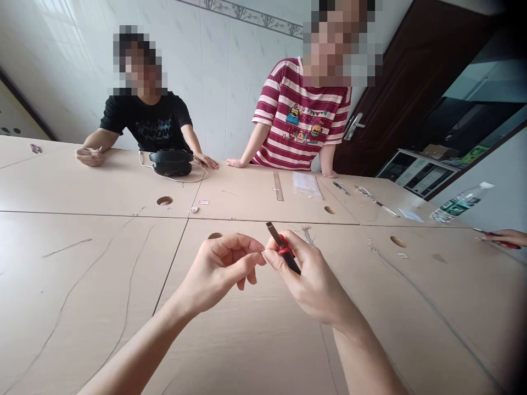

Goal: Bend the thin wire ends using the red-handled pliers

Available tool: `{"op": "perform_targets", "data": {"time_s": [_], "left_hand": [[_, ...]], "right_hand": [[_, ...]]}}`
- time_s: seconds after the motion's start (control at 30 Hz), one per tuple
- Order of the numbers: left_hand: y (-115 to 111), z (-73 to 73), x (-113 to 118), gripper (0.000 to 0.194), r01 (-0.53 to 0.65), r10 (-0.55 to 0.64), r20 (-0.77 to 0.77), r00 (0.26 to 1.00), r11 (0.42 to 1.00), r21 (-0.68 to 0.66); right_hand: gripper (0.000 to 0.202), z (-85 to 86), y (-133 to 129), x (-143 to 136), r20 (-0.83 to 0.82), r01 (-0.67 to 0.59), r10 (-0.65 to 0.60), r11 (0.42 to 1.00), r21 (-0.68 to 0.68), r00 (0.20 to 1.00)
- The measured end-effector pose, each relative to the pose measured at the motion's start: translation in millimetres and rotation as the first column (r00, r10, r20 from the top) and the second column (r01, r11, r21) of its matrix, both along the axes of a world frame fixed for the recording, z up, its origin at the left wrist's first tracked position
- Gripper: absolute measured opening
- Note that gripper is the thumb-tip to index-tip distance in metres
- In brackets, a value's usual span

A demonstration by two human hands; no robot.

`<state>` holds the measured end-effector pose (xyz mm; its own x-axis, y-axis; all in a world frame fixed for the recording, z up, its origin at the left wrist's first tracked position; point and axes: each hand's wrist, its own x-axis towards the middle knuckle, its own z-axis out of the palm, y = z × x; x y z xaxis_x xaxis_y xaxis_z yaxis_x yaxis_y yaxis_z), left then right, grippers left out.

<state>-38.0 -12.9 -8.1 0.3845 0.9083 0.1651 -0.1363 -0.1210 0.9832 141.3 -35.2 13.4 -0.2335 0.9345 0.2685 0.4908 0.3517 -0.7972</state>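
My left hand (224, 266) is closed in a pinch, thumb against forefinger, over the middle of the table. Between its fingertips and those of my right hand shows a tiny bit of thin wire (264, 250); its details are too small to make out. My right hand (302, 271) is wrapped round a red-and-black hand tool (284, 249) with a flat, dark metal end pointing up and left. Fingers cover much of the tool, so its exact kind is unclear. Behind my right hand lies a small bunch of wires (307, 235).
Long thin wires (130, 280) lie across the table (230, 351), with a thicker strand (436, 312) at right. Further back are a ruler (278, 186), a plastic bag (307, 185), a pen (341, 188), a bottle (461, 203) and a black headset (171, 162). Two people face me; another person's hand (508, 237) holds a red-handled tool.
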Motion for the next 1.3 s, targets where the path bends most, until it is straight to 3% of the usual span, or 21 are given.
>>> {"op": "perform_targets", "data": {"time_s": [0.2, 0.7, 0.8, 0.9, 0.93, 1.03, 1.17, 1.2, 1.27, 1.3], "left_hand": [[0.3, -1.4, -0.7, 0.018, -0.003, 0.006, 0.040, 0.999, 0.996, -0.084], [1.1, -1.2, -0.7, 0.027, -0.007, 0.005, -0.037, 0.999, 0.999, -0.051], [2.8, -0.6, -1.4, 0.015, -0.179, 0.179, -0.035, 0.983, 0.984, 0.021], [1.7, 6.5, -5.1, 0.012, -0.468, 0.461, 0.102, 0.882, 0.881, 0.067], [-0.4, 10.7, -6.7, 0.007, -0.506, 0.492, 0.164, 0.855, 0.861, 0.057], [-10.6, 24.0, -9.6, 0.030, -0.401, 0.381, 0.262, 0.887, 0.916, 0.026], [-16.7, 25.0, -7.7, 0.024, -0.362, 0.351, 0.151, 0.924, 0.930, 0.058], [-14.9, 20.9, -6.8, 0.034, -0.311, 0.307, 0.103, 0.946, 0.950, 0.020], [-9.6, 10.1, -5.0, 0.049, -0.055, 0.060, 0.037, 0.997, 0.989, -0.140], [-7.4, 4.9, -4.4, 0.049, 0.119, -0.112, 0.042, 0.993, 0.967, -0.224]], "right_hand": [[0.016, -1.2, 0.0, 0.1, 0.017, -0.001, 0.001, 1.000, 0.024, 1.000], [0.012, -3.6, -0.3, 2.1, 0.071, -0.022, 0.017, 0.998, 0.063, 0.997], [0.012, -4.9, 0.1, 3.1, 0.082, -0.013, 0.004, 0.994, 0.110, 0.997], [0.014, -5.5, 1.8, 3.9, 0.101, 0.003, -0.020, 0.986, 0.169, 0.995], [0.015, -5.5, 2.4, 4.2, 0.104, 0.009, -0.028, 0.983, 0.183, 0.994], [0.015, -5.0, 3.5, 5.7, 0.101, 0.028, -0.047, 0.982, 0.187, 0.994], [0.013, -2.9, 2.1, 9.5, 0.075, 0.033, -0.046, 0.986, 0.165, 0.996], [0.011, -2.2, 1.3, 10.7, 0.070, 0.025, -0.038, 0.985, 0.170, 0.997], [0.008, -0.6, -0.1, 13.1, 0.064, 0.004, -0.016, 0.982, 0.191, 0.998], [0.007, 0.1, -0.6, 14.3, 0.059, -0.005, -0.007, 0.978, 0.208, 0.998]]}}
